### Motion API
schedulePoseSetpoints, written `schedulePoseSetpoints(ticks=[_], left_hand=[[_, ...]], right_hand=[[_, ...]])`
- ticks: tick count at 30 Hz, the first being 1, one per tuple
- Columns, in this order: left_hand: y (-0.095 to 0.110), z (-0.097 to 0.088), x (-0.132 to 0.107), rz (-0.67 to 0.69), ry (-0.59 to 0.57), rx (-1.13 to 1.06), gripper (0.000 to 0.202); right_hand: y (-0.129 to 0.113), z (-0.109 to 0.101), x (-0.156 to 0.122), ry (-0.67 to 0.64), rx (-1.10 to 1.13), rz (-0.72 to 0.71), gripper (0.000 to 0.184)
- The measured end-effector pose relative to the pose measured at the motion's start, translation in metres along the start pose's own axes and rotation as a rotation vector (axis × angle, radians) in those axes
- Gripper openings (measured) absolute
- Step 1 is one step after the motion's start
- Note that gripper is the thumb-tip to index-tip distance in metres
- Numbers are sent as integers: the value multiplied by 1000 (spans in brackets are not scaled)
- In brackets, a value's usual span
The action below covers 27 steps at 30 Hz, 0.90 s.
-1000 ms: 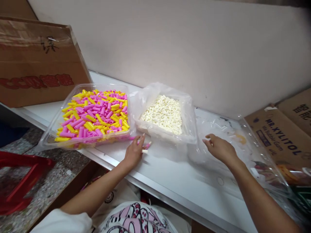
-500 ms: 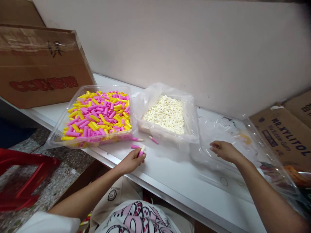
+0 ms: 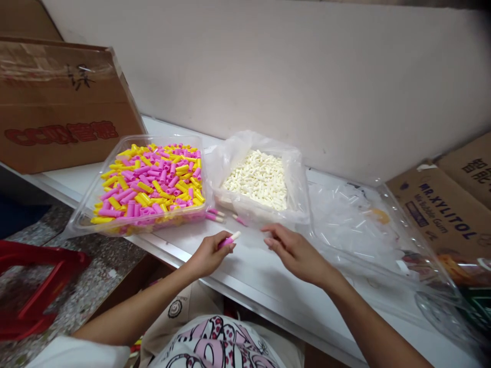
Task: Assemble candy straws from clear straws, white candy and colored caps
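Between the thumb and fingers of my left hand (image 3: 212, 251) is a pink tube with a white stick in its end (image 3: 230, 239). My right hand (image 3: 293, 250) hovers over the white table, its thumb and index finger apart and nothing between them. Behind my left hand, a clear tub (image 3: 82, 210) holds many pink and yellow plastic tubes (image 3: 153, 181). To its right stands a bag-lined tub (image 3: 297, 191) full of short white sticks (image 3: 257, 179). Several pink tubes with white ends (image 3: 215, 215) lie on the table in front of the tubs.
A clear plastic tray (image 3: 418, 230) with see-through bags (image 3: 345, 220) in it sits at the right, beside a cardboard box (image 3: 433, 199). Another cardboard box (image 3: 65, 107) stands at the left. A red stool (image 3: 38, 286) is on the floor, and a wall (image 3: 268, 76) rises behind the table (image 3: 253, 281).
My right hand has moved left from the clear tray toward my left hand, and its fingers have parted. My left hand still grips the tube; the view has shifted slightly.
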<state>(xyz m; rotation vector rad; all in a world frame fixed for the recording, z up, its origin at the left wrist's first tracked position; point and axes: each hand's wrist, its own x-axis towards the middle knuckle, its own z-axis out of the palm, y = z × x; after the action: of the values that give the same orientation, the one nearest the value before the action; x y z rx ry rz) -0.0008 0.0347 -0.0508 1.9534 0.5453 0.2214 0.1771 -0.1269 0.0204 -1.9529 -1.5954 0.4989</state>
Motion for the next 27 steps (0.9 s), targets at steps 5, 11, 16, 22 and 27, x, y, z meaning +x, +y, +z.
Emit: schedulePoseSetpoints(ticks=[5, 11, 16, 22, 27], left_hand=[[30, -14, -13, 126, -110, 19, 37], [51, -33, -19, 145, -296, 176, 38], [61, -34, -20, 329, -305, 501, 34], [23, -18, -10, 676, -124, 1010, 27], [-23, -4, 13, 456, 30, 1007, 25]], right_hand=[[-5, 15, 8, -32, 49, -111, 27], [-13, 23, 10, 43, 62, -299, 14], [-25, 39, 7, 112, 74, -322, 17], [-36, 45, 11, -225, 494, 275, 37], [-2, 11, 15, -8, 72, 188, 34]])
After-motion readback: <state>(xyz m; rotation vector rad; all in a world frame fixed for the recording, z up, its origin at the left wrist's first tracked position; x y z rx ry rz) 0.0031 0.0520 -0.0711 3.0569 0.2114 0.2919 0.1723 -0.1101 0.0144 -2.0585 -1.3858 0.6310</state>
